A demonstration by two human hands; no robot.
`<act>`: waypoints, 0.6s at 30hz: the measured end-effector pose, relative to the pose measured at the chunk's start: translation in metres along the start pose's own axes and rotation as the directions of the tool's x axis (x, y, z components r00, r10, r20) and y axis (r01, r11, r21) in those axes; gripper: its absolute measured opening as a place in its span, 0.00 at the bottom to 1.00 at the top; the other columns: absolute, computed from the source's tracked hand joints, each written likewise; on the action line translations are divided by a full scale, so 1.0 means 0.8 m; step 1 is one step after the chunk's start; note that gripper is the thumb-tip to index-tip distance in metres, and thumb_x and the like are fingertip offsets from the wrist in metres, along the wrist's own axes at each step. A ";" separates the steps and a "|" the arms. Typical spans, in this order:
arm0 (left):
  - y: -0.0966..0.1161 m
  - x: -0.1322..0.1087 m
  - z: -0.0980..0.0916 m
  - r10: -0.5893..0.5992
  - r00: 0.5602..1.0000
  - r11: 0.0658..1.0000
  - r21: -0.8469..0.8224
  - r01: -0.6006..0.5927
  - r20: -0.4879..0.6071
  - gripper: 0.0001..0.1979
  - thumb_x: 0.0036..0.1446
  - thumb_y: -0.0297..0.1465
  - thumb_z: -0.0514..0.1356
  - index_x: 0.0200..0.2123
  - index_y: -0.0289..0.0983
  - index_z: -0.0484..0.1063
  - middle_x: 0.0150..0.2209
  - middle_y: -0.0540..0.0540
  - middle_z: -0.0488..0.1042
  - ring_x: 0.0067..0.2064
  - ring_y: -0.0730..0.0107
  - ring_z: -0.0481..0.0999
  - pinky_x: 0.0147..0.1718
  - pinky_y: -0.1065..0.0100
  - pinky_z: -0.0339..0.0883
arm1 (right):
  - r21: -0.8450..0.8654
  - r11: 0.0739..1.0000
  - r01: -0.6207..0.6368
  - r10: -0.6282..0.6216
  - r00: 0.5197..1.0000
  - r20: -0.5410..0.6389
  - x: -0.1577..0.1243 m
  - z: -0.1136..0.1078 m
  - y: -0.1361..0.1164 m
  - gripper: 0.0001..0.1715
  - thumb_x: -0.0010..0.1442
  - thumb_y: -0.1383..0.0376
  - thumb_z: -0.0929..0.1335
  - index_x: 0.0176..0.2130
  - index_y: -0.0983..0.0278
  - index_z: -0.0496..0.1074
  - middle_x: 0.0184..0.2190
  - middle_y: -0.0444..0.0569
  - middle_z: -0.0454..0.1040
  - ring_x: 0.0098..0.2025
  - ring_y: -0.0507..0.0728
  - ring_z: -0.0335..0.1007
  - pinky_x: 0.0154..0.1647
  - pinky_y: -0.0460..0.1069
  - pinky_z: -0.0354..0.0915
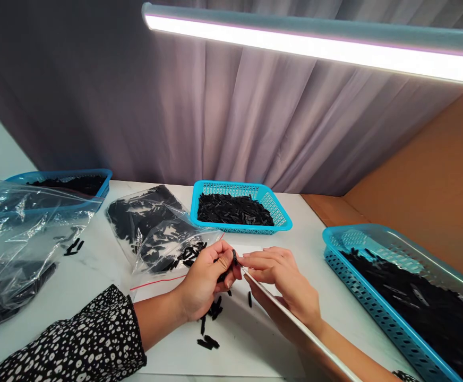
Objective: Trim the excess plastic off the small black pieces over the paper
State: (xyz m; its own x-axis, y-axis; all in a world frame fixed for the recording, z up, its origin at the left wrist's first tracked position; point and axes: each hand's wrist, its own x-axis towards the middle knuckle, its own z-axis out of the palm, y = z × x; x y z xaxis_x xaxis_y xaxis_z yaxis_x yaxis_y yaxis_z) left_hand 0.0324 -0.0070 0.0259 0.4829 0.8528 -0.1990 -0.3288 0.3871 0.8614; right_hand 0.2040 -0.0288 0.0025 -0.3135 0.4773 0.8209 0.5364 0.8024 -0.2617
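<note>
My left hand (pixel 211 268) is closed, with small black elongated pieces (pixel 234 258) between its thumb and fingers. My right hand (pixel 285 281) meets it from the right. Its fingers are pressed together, the tips touching or almost touching the held black piece; its thumb is hidden. A long thin white strip (pixel 307 330) runs from those fingertips down past the right forearm, with a brownish area below it. Whether my right fingers grip the strip or the black piece, I cannot tell. Loose black pieces (pixel 211 342) lie on the white sheet (pixel 239 347) beneath my hands.
A clear zip bag (pixel 152 220) of black pieces lies open behind my left hand. Another clear bag (pixel 20 223) is at left. Blue baskets hold black pieces: one at back centre (pixel 283 218), one at back left (pixel 106 185), one at right (pixel 359 286). A lit tube (pixel 295 45) hangs above.
</note>
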 end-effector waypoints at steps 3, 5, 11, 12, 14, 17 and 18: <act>0.004 -0.001 -0.001 -0.051 0.999 0.998 -0.019 0.052 0.018 0.20 0.51 0.45 0.66 0.28 0.36 0.63 0.19 0.54 0.67 0.18 0.84 0.57 0.18 0.77 0.39 | -0.043 0.998 0.034 -0.033 0.999 0.010 0.003 0.001 -0.002 0.07 0.69 0.68 0.61 0.39 0.60 0.67 0.40 0.50 0.82 0.41 0.57 0.78 0.46 0.57 0.63; 0.006 -0.002 -0.002 -0.086 0.996 0.995 -0.048 0.088 0.034 0.19 0.51 0.43 0.67 0.27 0.36 0.63 0.19 0.54 0.67 0.18 0.84 0.57 0.18 0.79 0.41 | -0.095 0.993 0.067 -0.068 0.998 -0.001 0.007 -0.001 -0.006 0.11 0.70 0.70 0.59 0.39 0.61 0.68 0.40 0.51 0.83 0.41 0.56 0.78 0.47 0.56 0.62; 0.009 0.002 -0.007 -0.211 0.969 0.951 -0.203 0.233 0.125 0.14 0.50 0.35 0.67 0.26 0.35 0.63 0.18 0.53 0.69 0.16 0.86 0.57 0.16 0.80 0.42 | -0.281 0.916 0.287 -0.265 0.957 0.113 0.014 -0.010 -0.017 0.09 0.64 0.75 0.65 0.34 0.63 0.71 0.42 0.55 0.83 0.44 0.58 0.78 0.50 0.58 0.61; 0.009 0.003 -0.007 -0.230 0.963 0.939 -0.229 0.257 0.138 0.13 0.51 0.33 0.66 0.26 0.35 0.64 0.18 0.52 0.69 0.15 0.86 0.56 0.15 0.81 0.41 | -0.308 0.902 0.303 -0.280 0.953 0.120 0.014 -0.010 -0.017 0.10 0.63 0.76 0.66 0.33 0.63 0.70 0.42 0.54 0.82 0.44 0.58 0.78 0.50 0.58 0.61; 0.007 0.004 -0.007 -0.260 0.955 0.918 -0.270 0.290 0.143 0.11 0.52 0.31 0.65 0.27 0.34 0.65 0.18 0.52 0.69 0.15 0.86 0.56 0.14 0.81 0.39 | -0.345 0.885 0.311 -0.287 0.950 0.122 0.013 -0.008 -0.016 0.12 0.61 0.77 0.67 0.31 0.62 0.69 0.42 0.52 0.83 0.43 0.56 0.79 0.51 0.57 0.61; 0.005 0.004 -0.007 -0.263 0.957 0.914 -0.286 0.289 0.124 0.09 0.55 0.31 0.63 0.28 0.33 0.66 0.20 0.52 0.69 0.16 0.86 0.56 0.14 0.81 0.39 | -0.354 0.893 0.277 -0.256 0.961 0.107 0.010 -0.005 -0.013 0.12 0.61 0.78 0.66 0.31 0.62 0.69 0.42 0.51 0.83 0.42 0.55 0.79 0.51 0.56 0.60; 0.004 0.004 -0.007 -0.254 0.959 0.919 -0.279 0.279 0.122 0.09 0.56 0.31 0.63 0.29 0.33 0.67 0.20 0.52 0.69 0.16 0.86 0.57 0.15 0.81 0.40 | -0.348 0.899 0.265 -0.244 0.964 0.105 0.009 -0.005 -0.011 0.12 0.61 0.78 0.66 0.32 0.62 0.69 0.42 0.51 0.83 0.42 0.55 0.79 0.51 0.56 0.60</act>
State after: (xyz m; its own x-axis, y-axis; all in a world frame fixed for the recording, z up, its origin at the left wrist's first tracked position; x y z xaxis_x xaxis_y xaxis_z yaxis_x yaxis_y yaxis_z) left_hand 0.0287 -0.0012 0.0253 0.6459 0.6770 -0.3528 -0.3941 0.6915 0.6053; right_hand 0.1999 -0.0339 0.0130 -0.5152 0.3018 0.8022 0.6717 0.7236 0.1591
